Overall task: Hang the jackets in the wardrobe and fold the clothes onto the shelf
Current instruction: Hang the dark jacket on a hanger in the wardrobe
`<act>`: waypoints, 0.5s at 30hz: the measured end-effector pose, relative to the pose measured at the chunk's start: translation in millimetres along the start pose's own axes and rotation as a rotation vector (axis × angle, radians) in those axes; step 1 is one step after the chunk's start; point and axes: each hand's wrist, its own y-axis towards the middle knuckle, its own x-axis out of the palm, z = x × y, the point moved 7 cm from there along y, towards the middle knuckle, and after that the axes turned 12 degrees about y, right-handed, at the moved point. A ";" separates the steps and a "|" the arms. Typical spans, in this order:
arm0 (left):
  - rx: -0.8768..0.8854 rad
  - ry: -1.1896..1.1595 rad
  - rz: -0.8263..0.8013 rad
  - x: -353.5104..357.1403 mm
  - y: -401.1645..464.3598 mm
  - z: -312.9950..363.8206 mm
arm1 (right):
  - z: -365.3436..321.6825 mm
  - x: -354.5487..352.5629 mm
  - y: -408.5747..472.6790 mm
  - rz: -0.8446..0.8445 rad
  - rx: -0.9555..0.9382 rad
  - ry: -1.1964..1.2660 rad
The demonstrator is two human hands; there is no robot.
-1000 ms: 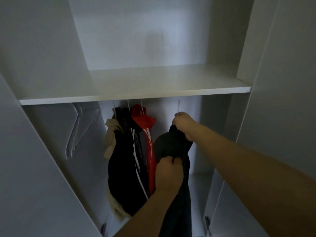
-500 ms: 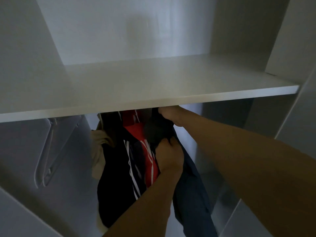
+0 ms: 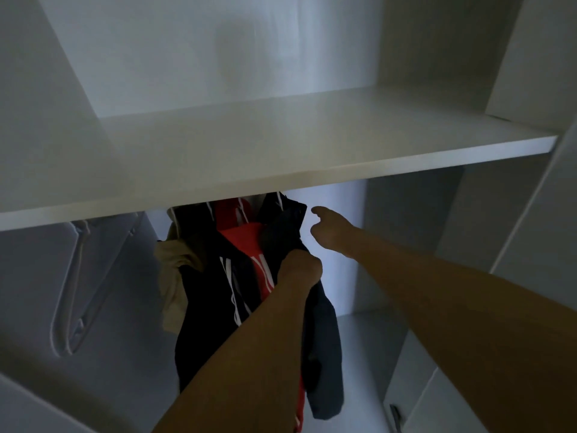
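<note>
A dark navy jacket (image 3: 323,332) hangs under the white shelf (image 3: 281,157), rightmost in a row of hung clothes. My left hand (image 3: 298,270) is closed on its front fabric. My right hand (image 3: 324,232) hovers just right of the jacket's collar, fingers apart and holding nothing. To the left hang a red jacket (image 3: 246,242), a black jacket with white stripes (image 3: 212,301) and a beige garment (image 3: 175,276). The rail and hanger hooks are hidden behind the shelf edge.
Bare white hangers (image 3: 75,295) hang at the left of the compartment. The wardrobe's right side panel (image 3: 406,239) stands close to the jackets, with a strip of floor (image 3: 365,354) below. A door edge with a hinge (image 3: 396,417) is at the lower right.
My right hand has let go of the navy jacket's hanger and pulled back to the right with fingers spread. The jacket now hangs under the shelf, my left hand still gripping it.
</note>
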 end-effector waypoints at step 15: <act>0.669 0.573 0.335 19.5 -222.8 -13.2 | 41.5 -79.8 -314.3 0.172 0.109 -0.188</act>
